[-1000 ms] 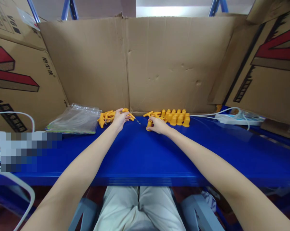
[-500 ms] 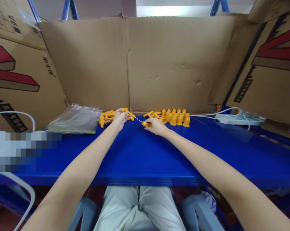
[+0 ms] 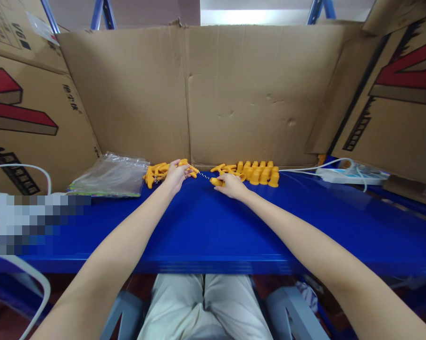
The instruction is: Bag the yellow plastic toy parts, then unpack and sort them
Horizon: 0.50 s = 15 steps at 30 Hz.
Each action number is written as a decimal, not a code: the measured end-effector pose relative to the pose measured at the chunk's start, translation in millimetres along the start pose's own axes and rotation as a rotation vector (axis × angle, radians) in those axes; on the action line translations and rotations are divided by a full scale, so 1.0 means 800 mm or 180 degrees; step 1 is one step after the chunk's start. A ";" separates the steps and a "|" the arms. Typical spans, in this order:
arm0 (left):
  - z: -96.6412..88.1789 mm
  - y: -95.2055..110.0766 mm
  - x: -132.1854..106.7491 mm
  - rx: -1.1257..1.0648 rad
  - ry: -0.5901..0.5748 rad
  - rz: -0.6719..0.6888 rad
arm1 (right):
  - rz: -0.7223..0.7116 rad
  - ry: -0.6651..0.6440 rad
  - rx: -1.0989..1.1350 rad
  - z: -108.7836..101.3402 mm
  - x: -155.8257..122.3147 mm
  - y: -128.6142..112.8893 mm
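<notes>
My left hand [image 3: 175, 176] is closed on a corkscrew [image 3: 195, 170] with a yellow handle. Its metal spiral points right and slightly down. Around a yellow bell-shaped sleeve [image 3: 217, 182] the fingers of my right hand [image 3: 233, 187] are wrapped; its open end faces the spiral's tip, close to it, with a small gap. Beside my left hand lies a pile of yellow-handled corkscrews [image 3: 152, 175], partly hidden by it. Several yellow bell-shaped sleeves [image 3: 264, 176] stand in rows right of my right hand. Behind that hand are yellow T-shaped pieces [image 3: 225, 168].
Clear plastic bags [image 3: 110, 175] are stacked on the blue table [image 3: 213, 226] at the left. A white power strip [image 3: 352, 176] with cables lies at the right. Cardboard walls [image 3: 262, 94] enclose the back and sides.
The sleeve in my right hand has turned a little and shifted slightly right, away from the spiral's tip. My left hand has hardly moved.
</notes>
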<state>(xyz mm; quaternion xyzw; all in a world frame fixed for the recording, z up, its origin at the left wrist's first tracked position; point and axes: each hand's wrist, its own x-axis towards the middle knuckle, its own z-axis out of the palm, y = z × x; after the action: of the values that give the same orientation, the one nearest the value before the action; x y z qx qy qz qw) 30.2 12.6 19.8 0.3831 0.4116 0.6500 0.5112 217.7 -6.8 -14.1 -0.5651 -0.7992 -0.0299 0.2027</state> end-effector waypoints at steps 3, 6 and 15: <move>-0.002 -0.003 0.004 -0.0028 -0.0052 -0.0008 | 0.0052 0.0021 0.0038 0.000 0.000 0.001; -0.003 -0.006 0.008 -0.0065 -0.0128 -0.0021 | 0.0024 0.0067 0.0180 0.002 0.001 0.002; 0.000 -0.006 0.006 -0.0084 -0.0171 -0.0050 | 0.0064 0.0027 0.0308 0.003 0.001 0.005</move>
<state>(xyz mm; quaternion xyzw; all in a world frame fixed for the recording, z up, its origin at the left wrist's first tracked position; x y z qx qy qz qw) 31.0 17.7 16.0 0.3903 0.3922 0.6408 0.5322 220.4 -4.2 -16.9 -0.5625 -0.7932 0.0084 0.2334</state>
